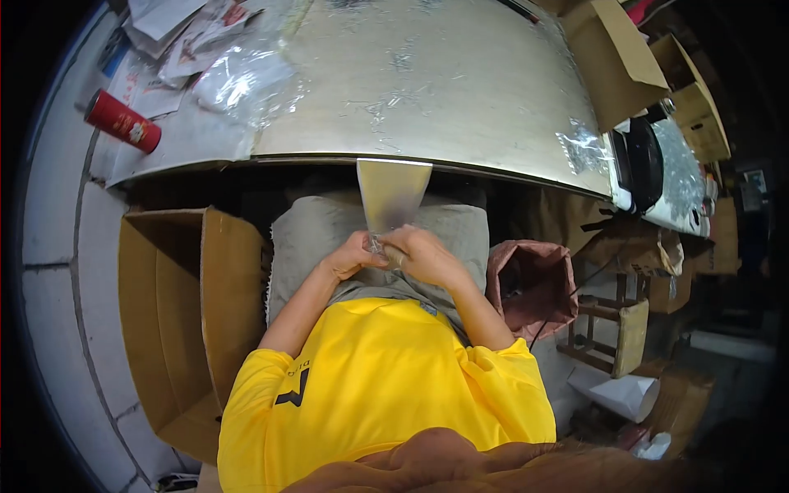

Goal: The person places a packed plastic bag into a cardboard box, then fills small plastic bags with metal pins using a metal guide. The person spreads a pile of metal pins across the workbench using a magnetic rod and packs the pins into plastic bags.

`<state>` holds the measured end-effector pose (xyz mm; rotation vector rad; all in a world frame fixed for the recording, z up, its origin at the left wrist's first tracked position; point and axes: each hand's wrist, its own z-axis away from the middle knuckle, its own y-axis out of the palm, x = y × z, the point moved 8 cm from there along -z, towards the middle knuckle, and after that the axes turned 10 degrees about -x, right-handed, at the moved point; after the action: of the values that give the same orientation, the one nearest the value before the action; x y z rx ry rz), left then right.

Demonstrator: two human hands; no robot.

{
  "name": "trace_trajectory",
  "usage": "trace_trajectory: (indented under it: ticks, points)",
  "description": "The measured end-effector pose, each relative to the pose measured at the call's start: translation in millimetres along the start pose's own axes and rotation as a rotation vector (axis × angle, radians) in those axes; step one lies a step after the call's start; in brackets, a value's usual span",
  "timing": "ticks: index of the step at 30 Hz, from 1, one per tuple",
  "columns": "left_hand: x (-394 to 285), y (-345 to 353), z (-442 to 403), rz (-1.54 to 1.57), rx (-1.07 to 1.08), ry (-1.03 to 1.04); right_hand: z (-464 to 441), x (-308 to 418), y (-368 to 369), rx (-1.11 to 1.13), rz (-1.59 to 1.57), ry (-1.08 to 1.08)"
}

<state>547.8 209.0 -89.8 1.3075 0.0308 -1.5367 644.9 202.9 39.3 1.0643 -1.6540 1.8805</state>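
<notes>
Over my lap, a putty knife (394,185) points away from me, its wide shiny metal blade flaring toward the table edge and reflecting yellow. My right hand (417,253) is closed around its short pale handle. Beside it, my left hand (355,255) has its fingers pressed together at the base of the blade. A crumpled bit of clear plastic (375,244) shows at these fingers. How firmly the left fingers grip it is partly hidden. Both hands meet just above a grey cloth (308,238) across my knees.
The metal-topped table (477,90) ahead carries scattered clear plastic scraps. A red can (123,122) and plastic bags (246,78) lie at its left. A cardboard box (164,320) stands at my left, a reddish sack (534,283) and a wooden stool (612,333) at my right.
</notes>
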Motion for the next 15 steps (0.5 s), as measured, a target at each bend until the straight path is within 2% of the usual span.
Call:
trace_trajectory:
  ticks: [1,2,4,5,6,7,8,9,10,11,12,14,15]
  points:
    - [-2.7,3.4,4.5,-0.006,0.014,-0.006,-2.5,-2.7,-5.4,-0.057,-0.035,0.071]
    - [-5.2,0.5,7.6,-0.022,-0.073,-0.042,-4.2,-6.8,-0.7,-0.08,-0.026,0.08]
    - [-6.1,-1.6,-1.1,-0.08,-0.165,-0.054,-3.5,-0.6,-17.6,-0.4,0.166,-0.178]
    - [-0.3,-10.6,-1.4,-0.113,-0.17,-0.035,-6.4,-8.3,5.3,-0.134,0.23,-0.069]
    - [32.1,-48.4,-17.3,-0.122,-0.069,-0.048,-6.0,-15.5,29.3,0.078,0.258,-0.168]
    - [-2.3,-9.1,1.8,-0.005,-0.164,-0.001,-3.4,-9.6,20.8,0.013,0.142,-0.134]
    - [4.9,-16.1,-2.2,0.015,-0.153,-0.062,-6.0,-14.7,17.8,0.007,0.078,-0.054]
    - [-3.1,-10.8,2.2,0.051,-0.115,0.008,-4.4,-6.9,6.1,-0.094,0.054,-0.072]
    - [10.6,-25.2,-1.7,0.11,-0.116,0.014,2.4,8.9,-5.6,-0.211,0.166,-0.21]
    - [18.5,-38.3,-7.4,0.171,-0.142,0.022,-0.6,-15.1,22.3,-0.093,0.318,-0.209]
    - [15.8,-29.6,-11.3,0.155,-0.112,0.013,1.7,-17.3,21.5,-0.12,0.332,-0.191]
    - [0.4,-14.7,-6.0,-0.029,0.027,0.125,-0.3,-23.5,27.4,-0.097,0.187,-0.144]
    - [-12.0,7.8,1.0,-0.032,-0.029,0.078,0.5,-18.4,14.7,-0.16,0.153,-0.096]
